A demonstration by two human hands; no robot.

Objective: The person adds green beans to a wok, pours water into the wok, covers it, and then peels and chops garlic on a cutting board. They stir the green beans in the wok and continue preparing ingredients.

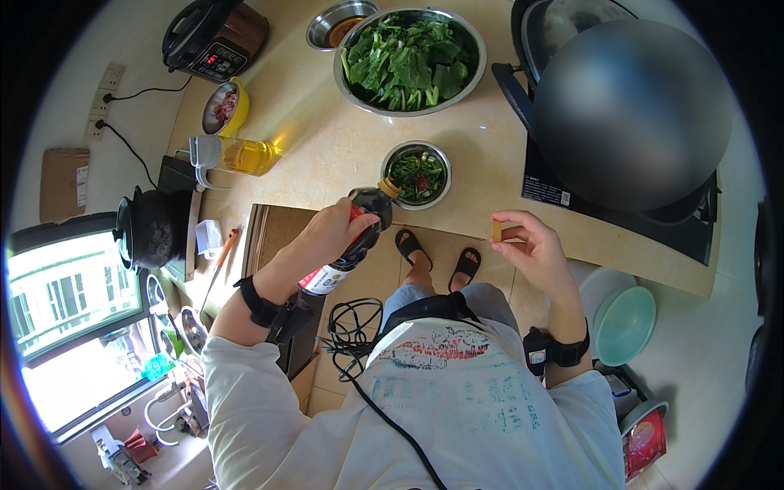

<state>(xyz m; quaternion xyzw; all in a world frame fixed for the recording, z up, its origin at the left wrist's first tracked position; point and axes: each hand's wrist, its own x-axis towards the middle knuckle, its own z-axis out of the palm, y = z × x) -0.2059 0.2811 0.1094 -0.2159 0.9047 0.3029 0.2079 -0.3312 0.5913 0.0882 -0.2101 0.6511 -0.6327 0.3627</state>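
My left hand (340,229) is wrapped around a dark plastic sauce bottle (361,239), tilted so its yellow neck meets the left rim of a small steel bowl (447,177). That bowl holds chopped greens with red bits (419,174). Whether liquid is flowing is hard to see. Between thumb and fingers, my right hand (523,245) pinches a yellow bottle cap (497,230) to the right of the bowl, off the counter's front edge. Behind the small bowl stands a large steel bowl (481,73) full of leafy greens (410,61).
An oil jug (245,156), a yellow-handled bowl of raw meat (225,107) and a rice cooker (217,40) occupy the left. A steel dish (315,27) with brown liquid is at the back. A black cooktop (612,226) is on the right. A coiled cable (352,331) hangs near me.
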